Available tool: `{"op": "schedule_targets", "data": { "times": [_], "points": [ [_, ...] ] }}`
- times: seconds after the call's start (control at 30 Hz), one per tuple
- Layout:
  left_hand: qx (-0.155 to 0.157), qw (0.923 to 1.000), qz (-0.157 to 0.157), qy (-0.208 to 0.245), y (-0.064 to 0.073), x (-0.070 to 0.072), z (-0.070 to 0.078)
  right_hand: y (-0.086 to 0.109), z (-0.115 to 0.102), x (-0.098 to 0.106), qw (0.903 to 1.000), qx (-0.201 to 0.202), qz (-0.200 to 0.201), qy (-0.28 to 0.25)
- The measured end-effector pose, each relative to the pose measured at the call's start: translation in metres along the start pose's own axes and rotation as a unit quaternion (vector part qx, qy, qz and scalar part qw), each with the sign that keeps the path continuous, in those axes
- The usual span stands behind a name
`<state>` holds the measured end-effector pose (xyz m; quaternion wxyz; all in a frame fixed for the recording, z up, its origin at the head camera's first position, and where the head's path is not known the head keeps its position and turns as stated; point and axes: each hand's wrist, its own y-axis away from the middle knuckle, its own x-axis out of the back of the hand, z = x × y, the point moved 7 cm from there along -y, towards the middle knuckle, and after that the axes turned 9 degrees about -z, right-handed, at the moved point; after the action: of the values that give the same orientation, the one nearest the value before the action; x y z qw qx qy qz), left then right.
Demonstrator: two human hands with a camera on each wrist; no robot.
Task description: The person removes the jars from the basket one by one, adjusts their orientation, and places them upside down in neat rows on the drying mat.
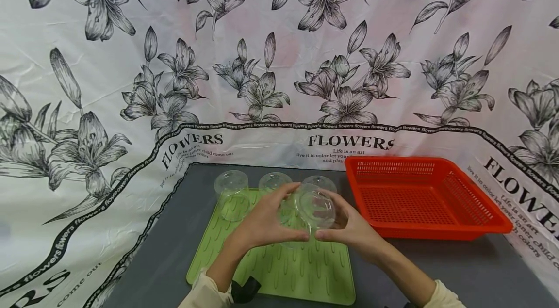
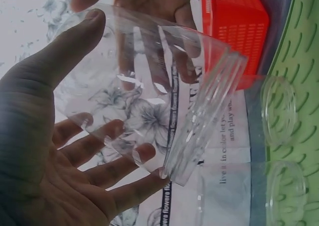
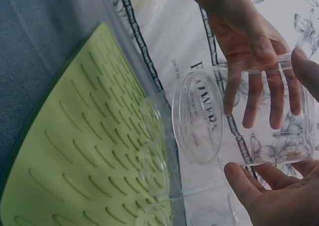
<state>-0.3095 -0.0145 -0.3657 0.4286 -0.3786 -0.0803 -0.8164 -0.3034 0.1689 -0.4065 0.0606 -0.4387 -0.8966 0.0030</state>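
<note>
A clear cup (image 1: 317,207) is held between both hands in the head view, raised above a green ridged mat (image 1: 271,279). My left hand (image 1: 266,220) grips its left side, thumb on the near side and fingers spread around the far side. From the right, my right hand (image 1: 355,230) holds it with curled fingers. The left wrist view shows the see-through wall and a ridged end of the cup (image 2: 209,116) pointing towards the mat. Toward the back of the mat stand three more clear cups (image 1: 233,201), partly hidden by the hands.
A red perforated basket (image 1: 436,233) sits on the grey table (image 1: 161,250) to the right of the mat. Behind the table and at its sides hangs a white flower-printed cloth (image 1: 262,138). A black band (image 1: 245,290) is around the left wrist.
</note>
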Motion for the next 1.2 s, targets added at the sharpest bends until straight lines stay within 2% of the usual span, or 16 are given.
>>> {"op": "schedule_targets", "data": {
  "times": [0.2, 0.4, 0.6, 0.83, 0.97, 1.2],
  "points": [
    [0.003, 0.9986, 0.021, 0.048, 0.006, 0.001, -0.01, -0.002, -0.004, -0.001, 0.9974, 0.024, 0.022, 0.065],
    [-0.003, 0.9956, 0.043, 0.083, 0.012, 0.001, -0.019, -0.005, -0.006, -0.008, 0.9951, 0.052, 0.027, 0.08],
    [-0.017, 0.9929, 0.055, 0.104, 0.016, 0.002, -0.021, -0.01, -0.007, -0.012, 0.9907, 0.071, 0.041, 0.108],
    [-0.031, 0.9909, 0.056, 0.118, 0.019, 0.003, -0.022, -0.015, -0.01, -0.016, 0.9863, 0.107, 0.045, 0.118],
    [-0.029, 0.9908, 0.059, 0.118, 0.02, 0.004, -0.024, -0.017, -0.011, -0.019, 0.9848, 0.121, 0.046, 0.116],
    [-0.023, 0.9894, 0.061, 0.13, 0.024, 0.004, -0.029, -0.021, -0.008, -0.023, 0.9848, 0.123, 0.045, 0.114]
  ]
}}
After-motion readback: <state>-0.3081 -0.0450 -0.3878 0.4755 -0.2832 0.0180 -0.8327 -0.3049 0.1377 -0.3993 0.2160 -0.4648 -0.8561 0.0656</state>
